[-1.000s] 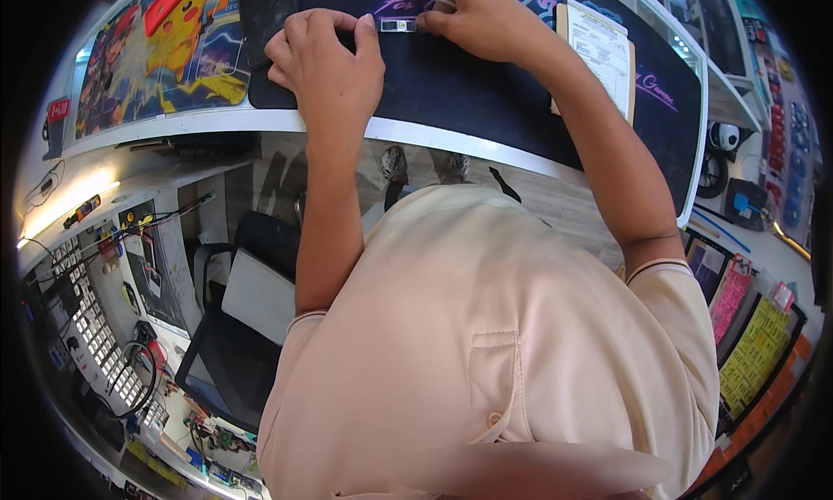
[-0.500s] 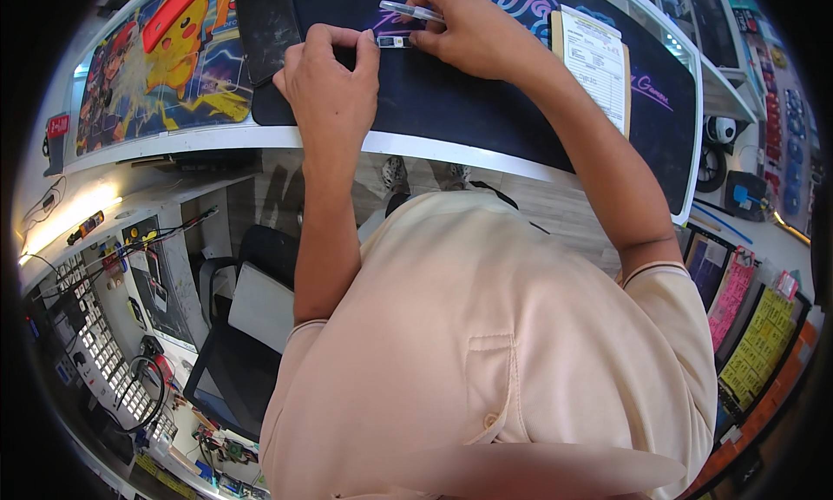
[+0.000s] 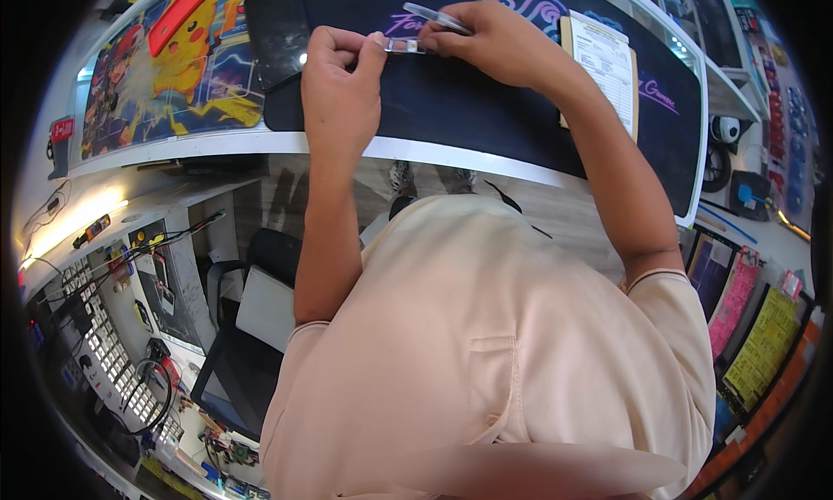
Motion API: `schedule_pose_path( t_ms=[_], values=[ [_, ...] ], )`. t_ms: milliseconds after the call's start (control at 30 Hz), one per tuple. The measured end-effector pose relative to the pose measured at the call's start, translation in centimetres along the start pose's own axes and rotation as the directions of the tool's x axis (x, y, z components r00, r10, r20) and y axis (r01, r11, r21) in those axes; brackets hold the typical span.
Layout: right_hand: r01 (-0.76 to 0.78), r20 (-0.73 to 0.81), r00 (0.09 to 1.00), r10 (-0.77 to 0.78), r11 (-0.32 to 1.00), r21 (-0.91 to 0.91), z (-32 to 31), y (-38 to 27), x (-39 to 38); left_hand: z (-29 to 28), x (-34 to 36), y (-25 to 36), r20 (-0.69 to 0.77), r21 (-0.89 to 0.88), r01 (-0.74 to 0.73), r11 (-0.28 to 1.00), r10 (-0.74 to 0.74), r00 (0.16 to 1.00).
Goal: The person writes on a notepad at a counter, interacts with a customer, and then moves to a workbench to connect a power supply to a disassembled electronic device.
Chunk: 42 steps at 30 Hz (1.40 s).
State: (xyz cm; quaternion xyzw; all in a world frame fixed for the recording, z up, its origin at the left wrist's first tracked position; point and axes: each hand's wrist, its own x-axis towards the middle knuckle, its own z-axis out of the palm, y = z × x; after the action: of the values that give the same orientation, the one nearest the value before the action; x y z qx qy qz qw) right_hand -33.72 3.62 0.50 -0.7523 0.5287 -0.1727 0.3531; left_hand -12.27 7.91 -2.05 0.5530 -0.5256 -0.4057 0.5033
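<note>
A black mat (image 3: 486, 109) runs beneath the clipboard (image 3: 566, 40). Left of the clipboard curls the right hand (image 3: 499, 44), and farther left the left hand (image 3: 343, 92). The right holds a greyish pen (image 3: 436, 17). Between the hands, the part (image 3: 404, 46) — narrow, silvery-edged, with a brownish pane and pale square — is pinched in the left thumb and forefinger, right fingertips at its other end.

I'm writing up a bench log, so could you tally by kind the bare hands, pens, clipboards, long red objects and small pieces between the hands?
Bare hands: 2 (left hand, right hand)
Pens: 1 (pen)
Clipboards: 1 (clipboard)
Long red objects: 1 (red bar)
Small pieces: 1 (small piece)
Total: 6
</note>
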Motion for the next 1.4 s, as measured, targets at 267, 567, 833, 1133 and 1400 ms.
schedule_pose_path(
  t_ms=[267, 567, 833, 1133, 1400],
  values=[
    [-0.122, 0.087, 0.99, 0.111, 0.985, 0.124, -3.6, -2.0, -4.9, 1.4, -2.5, 1.5, 0.144, -0.385, 0.073, 0.92, -0.018, 0.989],
    [-0.279, 0.036, 0.957, 0.288, 0.879, 0.386, -6.7, 0.2, -11.8, 6.0, -5.2, 3.7, 0.339, -0.441, 0.204, 0.874, -0.049, 0.94],
    [-0.139, -0.013, 0.989, 0.146, 0.959, 0.246, -10.7, 6.6, -14.8, 13.9, -8.2, 5.2, 0.145, -0.434, 0.074, 0.898, -0.011, 0.989],
    [-0.127, 0.015, 0.992, 0.127, 0.971, 0.202, -12.3, 12.3, -18.0, 20.5, -12.2, 5.2, -0.036, 0.333, -0.143, 0.932, 0.164, 0.986],
    [-0.069, -0.124, 0.99, 0.064, 0.997, -0.031, -10.7, 12.2, -18.0, 20.9, -12.0, 4.6, -0.025, 0.545, -0.211, 0.812, 0.267, 0.963]
  ],
)
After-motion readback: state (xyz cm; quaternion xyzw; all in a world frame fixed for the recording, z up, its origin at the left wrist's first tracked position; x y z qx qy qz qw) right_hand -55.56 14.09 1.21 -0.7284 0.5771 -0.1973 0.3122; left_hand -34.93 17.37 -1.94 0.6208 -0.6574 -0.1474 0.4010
